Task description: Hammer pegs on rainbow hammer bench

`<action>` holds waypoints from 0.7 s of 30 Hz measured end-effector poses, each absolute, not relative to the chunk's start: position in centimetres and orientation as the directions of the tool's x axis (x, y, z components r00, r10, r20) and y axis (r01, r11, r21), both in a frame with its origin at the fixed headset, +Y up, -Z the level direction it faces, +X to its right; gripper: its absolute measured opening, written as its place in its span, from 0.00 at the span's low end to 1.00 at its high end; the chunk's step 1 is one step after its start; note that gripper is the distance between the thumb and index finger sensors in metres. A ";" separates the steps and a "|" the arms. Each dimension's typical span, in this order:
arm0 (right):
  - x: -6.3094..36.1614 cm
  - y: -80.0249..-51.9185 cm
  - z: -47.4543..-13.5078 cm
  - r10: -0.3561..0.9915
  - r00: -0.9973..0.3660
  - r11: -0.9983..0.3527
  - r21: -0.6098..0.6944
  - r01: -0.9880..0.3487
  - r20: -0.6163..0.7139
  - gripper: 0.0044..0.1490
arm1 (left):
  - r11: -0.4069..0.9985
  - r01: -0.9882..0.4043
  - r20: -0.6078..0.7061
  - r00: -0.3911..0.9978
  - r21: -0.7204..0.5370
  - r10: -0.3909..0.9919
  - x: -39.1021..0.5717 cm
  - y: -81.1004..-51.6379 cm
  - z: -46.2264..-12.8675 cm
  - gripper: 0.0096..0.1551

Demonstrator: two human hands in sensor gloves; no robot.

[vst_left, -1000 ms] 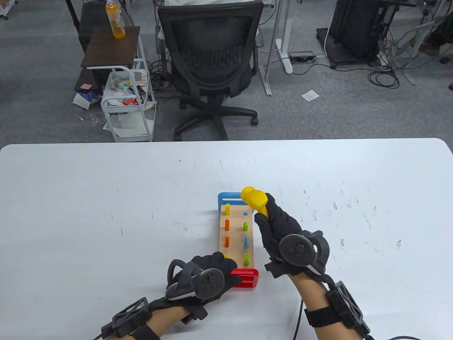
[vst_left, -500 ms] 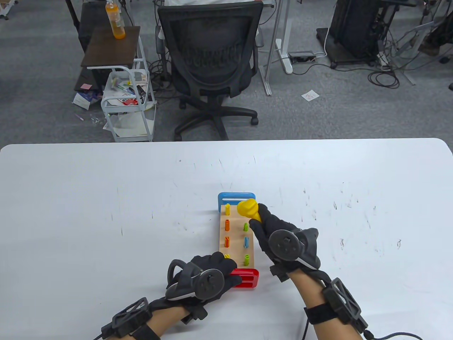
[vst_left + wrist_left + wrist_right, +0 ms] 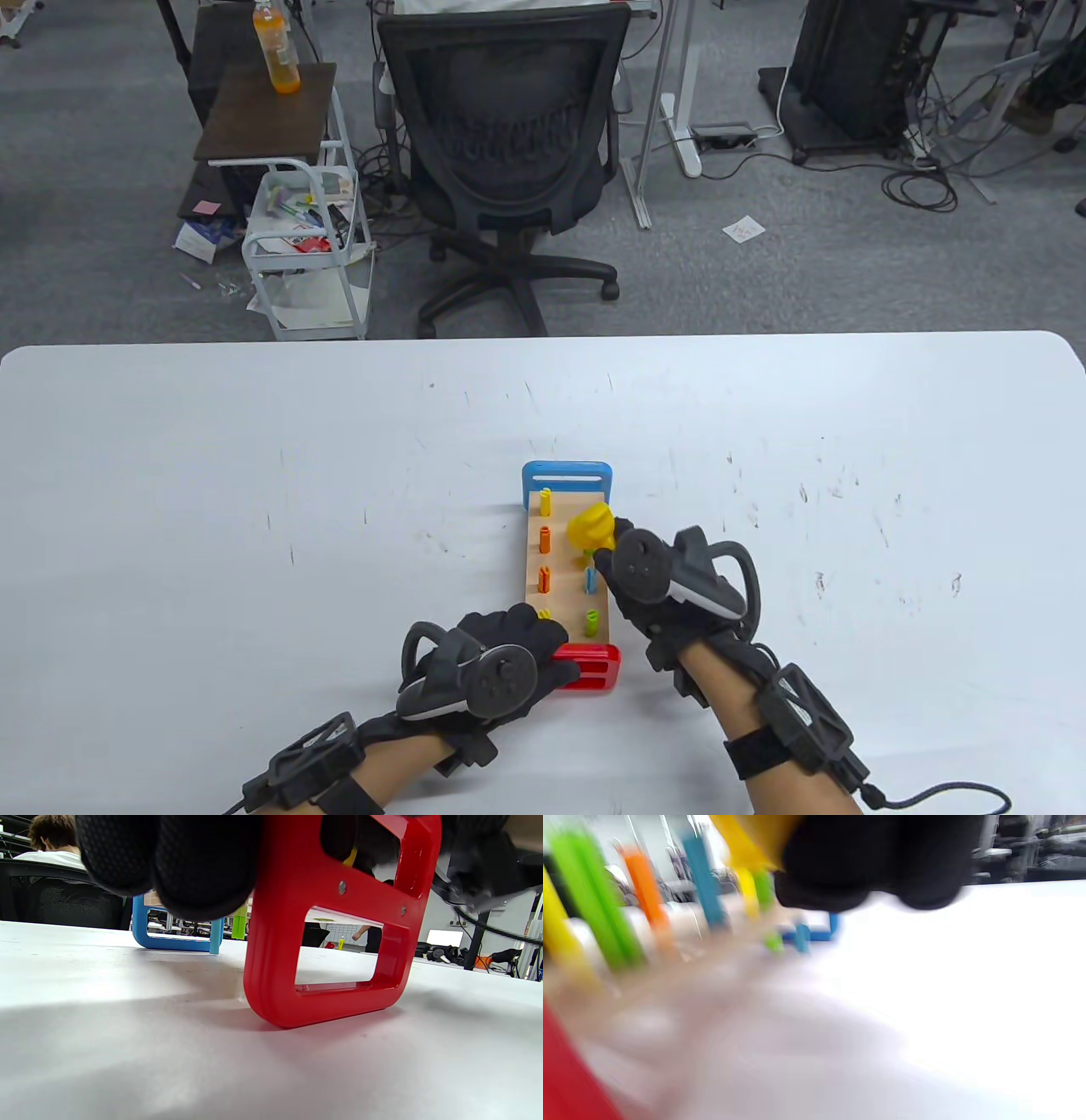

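a white table (image 3: pixel 254 441) with rounded far corners and a scuffed, marked top spans the near half of the scene. beyond it lies grey carpet (image 3: pixel 806 272). a black mesh office chair (image 3: pixel 501 127) on castors stands just past the table's far edge, near the middle. to its left, a white wire trolley (image 3: pixel 305 246) holds papers and small clutter under a dark wooden top, where a bottle of orange liquid (image 3: pixel 276 47) stands upright. loose papers (image 3: pixel 199 238) lie on the floor beside the trolley. white desk legs (image 3: pixel 670 110) stand right of the chair. far right, a black cabinet (image 3: pixel 848 68) sits among tangled cables (image 3: pixel 920 182). a paper note (image 3: pixel 744 228) lies on the carpet.
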State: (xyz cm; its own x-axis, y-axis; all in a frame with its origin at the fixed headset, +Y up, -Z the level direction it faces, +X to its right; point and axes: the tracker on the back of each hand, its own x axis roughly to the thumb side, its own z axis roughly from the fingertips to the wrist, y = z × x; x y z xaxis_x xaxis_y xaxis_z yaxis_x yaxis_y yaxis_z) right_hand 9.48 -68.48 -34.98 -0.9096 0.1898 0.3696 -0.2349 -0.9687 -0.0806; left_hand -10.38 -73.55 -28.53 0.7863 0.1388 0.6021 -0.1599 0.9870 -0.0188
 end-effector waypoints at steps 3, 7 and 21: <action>9.6 -67.3 -33.7 0.197 -0.869 -0.858 -0.350 -0.377 0.454 0.41 | 0.987 -0.160 0.601 0.787 -0.016 0.138 -10.3 -73.6 -28.5 0.34; 10.5 -66.0 -32.7 0.243 -0.836 -0.783 -0.410 -0.469 0.492 0.41 | 0.987 -0.162 0.600 0.787 -0.020 0.141 -10.4 -73.6 -28.5 0.34; 11.2 -67.0 -35.3 0.287 -0.864 -0.855 -0.297 -0.426 0.414 0.40 | 0.993 -0.114 0.604 0.789 -0.036 0.112 -10.1 -73.4 -28.6 0.33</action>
